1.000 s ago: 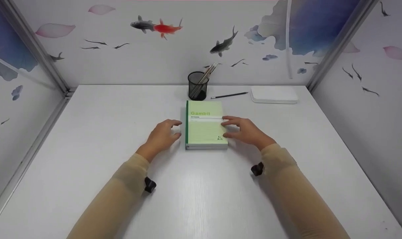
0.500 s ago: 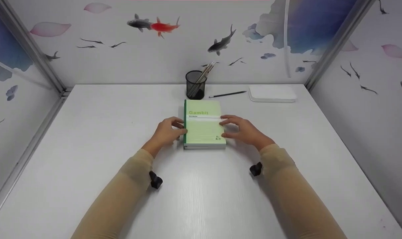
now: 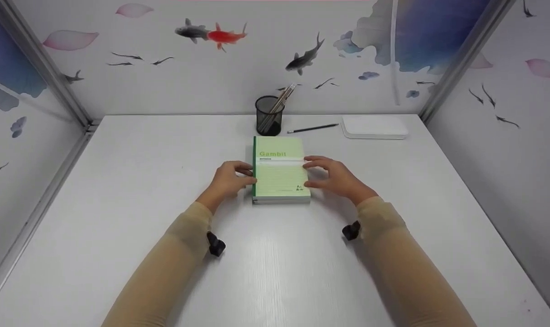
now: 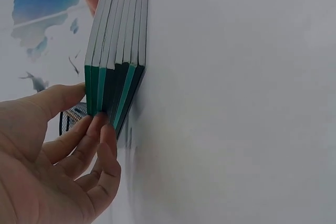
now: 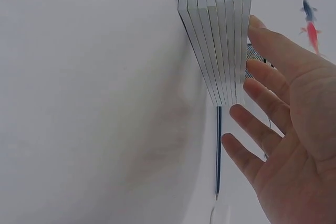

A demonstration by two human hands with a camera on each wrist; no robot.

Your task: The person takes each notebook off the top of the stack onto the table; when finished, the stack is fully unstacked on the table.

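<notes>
A stack of several notebooks (image 3: pixel 280 175) with a pale green "Gambit" cover lies in the middle of the white table in the head view. In the left wrist view, its dark green and teal spines (image 4: pixel 113 90) face my left hand (image 4: pixel 58 156). That hand's thumb touches the top cover's edge, and its loosely bent fingers rest against the spines. On the other side, my right hand (image 3: pixel 336 179) has its fingertips at the page edges (image 5: pixel 218 51). Its fingers are spread and fairly straight in the right wrist view, some of them apart from the stack.
Behind the stack stands a black mesh pen cup (image 3: pixel 269 117) holding several pencils. A dark pencil (image 3: pixel 313 128) lies to its right, beside a flat white box (image 3: pixel 374 127). Printed wall panels (image 3: pixel 238 68) border the table (image 3: pixel 134 150) at the back and sides.
My left hand has moved right, from a gap beside the stack to touching its spine side. The right hand stays at the page edges, and the stack has not visibly moved.
</notes>
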